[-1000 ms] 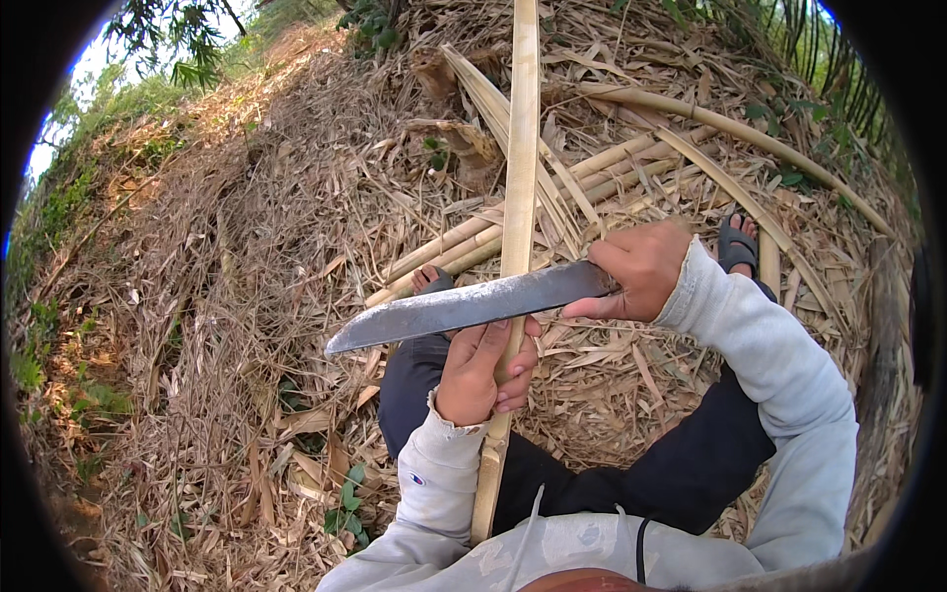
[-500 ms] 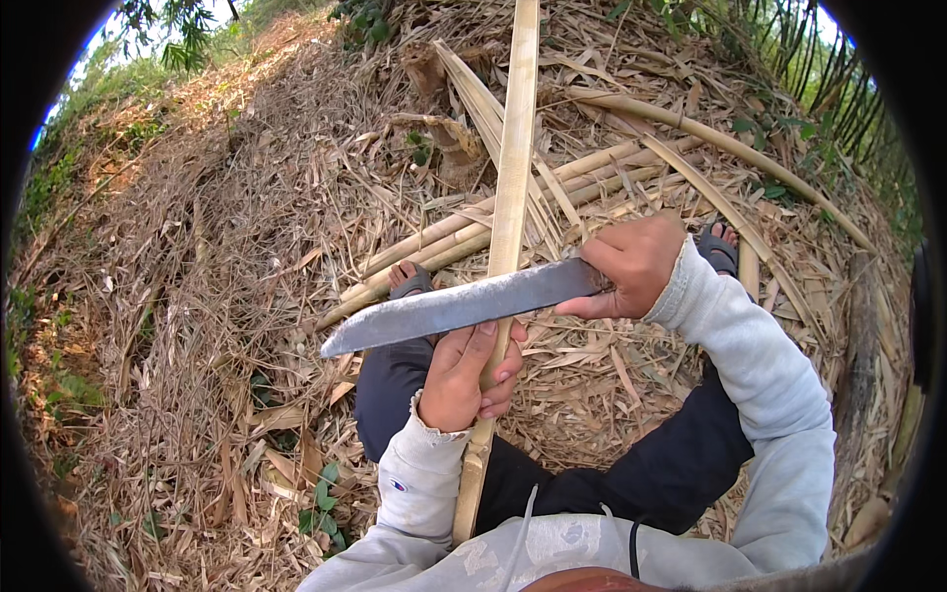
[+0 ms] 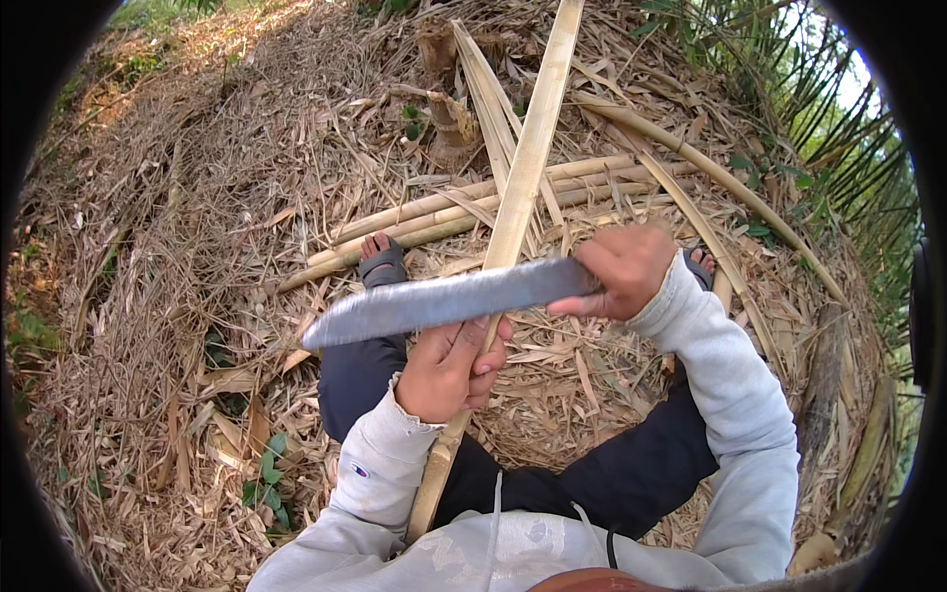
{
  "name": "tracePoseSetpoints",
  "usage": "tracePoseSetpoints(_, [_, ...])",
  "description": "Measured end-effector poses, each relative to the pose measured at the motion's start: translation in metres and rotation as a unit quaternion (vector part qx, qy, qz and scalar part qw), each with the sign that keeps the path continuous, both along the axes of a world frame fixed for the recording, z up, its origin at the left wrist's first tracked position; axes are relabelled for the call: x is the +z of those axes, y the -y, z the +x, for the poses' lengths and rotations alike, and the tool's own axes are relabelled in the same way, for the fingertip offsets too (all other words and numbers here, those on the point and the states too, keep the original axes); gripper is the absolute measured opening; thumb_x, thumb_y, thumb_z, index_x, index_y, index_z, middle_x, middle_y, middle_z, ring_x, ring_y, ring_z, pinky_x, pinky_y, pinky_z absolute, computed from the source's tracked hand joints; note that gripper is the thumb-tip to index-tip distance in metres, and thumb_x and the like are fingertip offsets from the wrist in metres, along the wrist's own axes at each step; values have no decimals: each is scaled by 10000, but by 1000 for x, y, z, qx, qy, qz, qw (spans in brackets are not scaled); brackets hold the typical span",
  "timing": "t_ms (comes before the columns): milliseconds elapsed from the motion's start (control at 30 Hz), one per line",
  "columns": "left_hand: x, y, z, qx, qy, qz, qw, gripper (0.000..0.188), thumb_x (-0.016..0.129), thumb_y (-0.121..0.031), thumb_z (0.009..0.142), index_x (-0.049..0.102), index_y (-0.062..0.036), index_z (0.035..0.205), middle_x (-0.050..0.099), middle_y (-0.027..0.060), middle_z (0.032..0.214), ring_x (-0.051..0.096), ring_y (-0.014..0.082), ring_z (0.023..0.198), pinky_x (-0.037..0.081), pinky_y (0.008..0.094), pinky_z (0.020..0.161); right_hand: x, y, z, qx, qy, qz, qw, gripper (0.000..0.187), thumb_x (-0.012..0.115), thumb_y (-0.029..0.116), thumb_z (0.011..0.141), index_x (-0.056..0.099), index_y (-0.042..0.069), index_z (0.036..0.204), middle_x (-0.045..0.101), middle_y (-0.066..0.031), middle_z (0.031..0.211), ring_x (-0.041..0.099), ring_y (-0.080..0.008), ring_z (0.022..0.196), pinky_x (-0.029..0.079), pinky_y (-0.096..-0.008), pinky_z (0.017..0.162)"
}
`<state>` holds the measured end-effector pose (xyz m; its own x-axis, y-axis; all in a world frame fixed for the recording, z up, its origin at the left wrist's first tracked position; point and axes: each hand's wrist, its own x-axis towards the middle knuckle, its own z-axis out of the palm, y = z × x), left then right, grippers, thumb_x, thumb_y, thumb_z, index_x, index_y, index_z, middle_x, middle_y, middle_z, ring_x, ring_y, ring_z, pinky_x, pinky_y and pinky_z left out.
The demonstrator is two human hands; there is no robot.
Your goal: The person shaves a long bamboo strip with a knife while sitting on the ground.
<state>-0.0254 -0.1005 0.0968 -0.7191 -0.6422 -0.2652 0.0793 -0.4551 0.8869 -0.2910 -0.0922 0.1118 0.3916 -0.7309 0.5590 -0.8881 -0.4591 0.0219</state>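
head view | i'm seeing the left hand (image 3: 446,372) wrapping snugly around the pale bamboo strip (image 3: 523,187) | right hand (image 3: 623,271) is clenching the machete (image 3: 444,301), handle hidden in the fist | blurred machete is crossing over the strip beside the left hand | strip is slanting beyond the bamboo poles (image 3: 419,223)

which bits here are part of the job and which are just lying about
In use:
- broad-bladed knife, held in the right hand
- pale bamboo strip, gripped in the left hand

Apparently just lying about:
- bamboo poles beyond the feet
- loose split strips near the stump
- dry leaf litter
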Motion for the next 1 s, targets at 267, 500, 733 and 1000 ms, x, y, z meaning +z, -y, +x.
tracePoseSetpoints(267, [-4,5,-3,-4,0,21,1000,306,351,-338,1056,481,-64,1012,367,-46,648,269,23,435,260,199,378,-9,-8,-10,-26,-8,40,999,494,687,543,820,577,78,692,569,-84,575,556,-250,439,434,-377,420])
tracePoseSetpoints(500, [-13,-1,-8,-17,-5,27,999,297,339,-318,1060,483,-64,1006,364,-44,651,268,25,443,256,204,388,-19,33,-94,-226,143,6,964,485,637,519,878,653,43,787,542,-121,512,573,-320,486,441,-408,465])
tracePoseSetpoints(733, [-3,-4,-2,2,10,24,1000,290,329,-304,1062,475,-61,997,356,-42,633,265,28,439,240,201,386,-12,13,-35,45,1,17,999,484,680,522,838,634,48,748,538,-112,540,553,-311,468,429,-378,446])
tracePoseSetpoints(1000, [-12,-3,-12,-39,-2,62,997,286,340,-316,1060,471,-67,1015,368,-38,652,274,28,451,256,200,395,-37,19,-98,-185,168,12,968,499,666,533,845,613,52,726,506,-89,537,540,-278,461,436,-381,465])
